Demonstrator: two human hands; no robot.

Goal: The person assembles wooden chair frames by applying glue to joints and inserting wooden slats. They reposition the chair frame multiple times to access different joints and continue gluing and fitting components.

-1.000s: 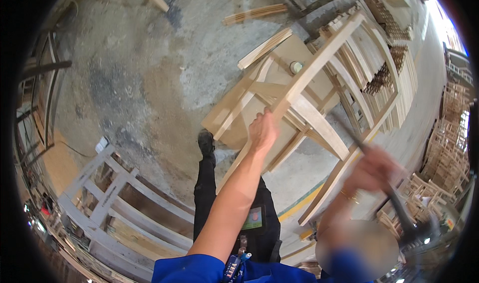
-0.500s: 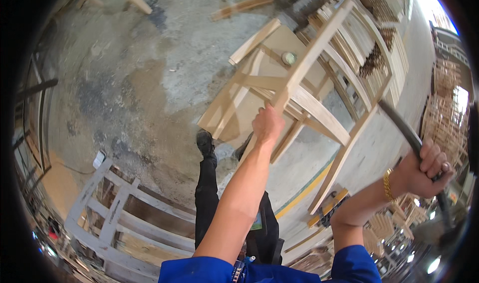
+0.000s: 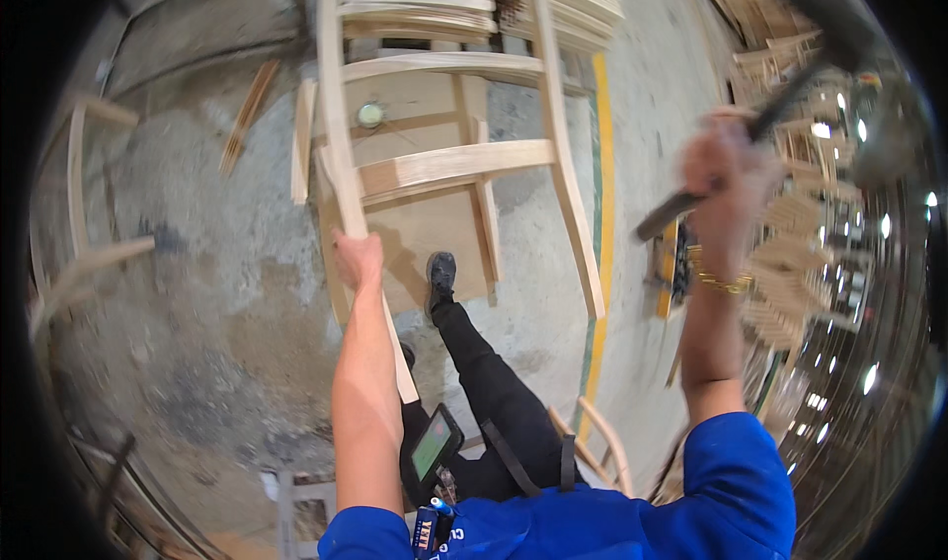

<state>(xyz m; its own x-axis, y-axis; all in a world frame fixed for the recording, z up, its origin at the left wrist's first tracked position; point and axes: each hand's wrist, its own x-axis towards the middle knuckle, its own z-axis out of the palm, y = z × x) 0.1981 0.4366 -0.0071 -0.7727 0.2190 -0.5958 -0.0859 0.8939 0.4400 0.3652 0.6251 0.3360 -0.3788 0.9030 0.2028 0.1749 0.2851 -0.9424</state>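
Note:
My left hand (image 3: 357, 259) is closed around the left post of a pale wooden chair frame (image 3: 454, 168), gripping it below the lower crosspiece. The frame stands tilted in front of me, with two curved crosspieces joining its posts. In my raised right hand (image 3: 729, 170), blurred by motion, is the handle of a mallet (image 3: 790, 96). Its dark, bulky head is up at the far right, apart from the frame. Beneath the frame lies a tan board (image 3: 410, 229), with a small round pale-green-topped container (image 3: 370, 116) on it.
Stacked wooden pieces (image 3: 420, 7) stand beyond the frame. Loose wood strips (image 3: 247, 116) lie on the concrete floor to the left, near another wooden frame (image 3: 77, 185). A yellow floor line (image 3: 604, 185) runs along the right. Piled wooden parts (image 3: 790, 298) are farther right.
My view has turned right, so the chair frame now appears farther left and more upright. My right hand has swung the mallet so its head points up. My left hand keeps its grip.

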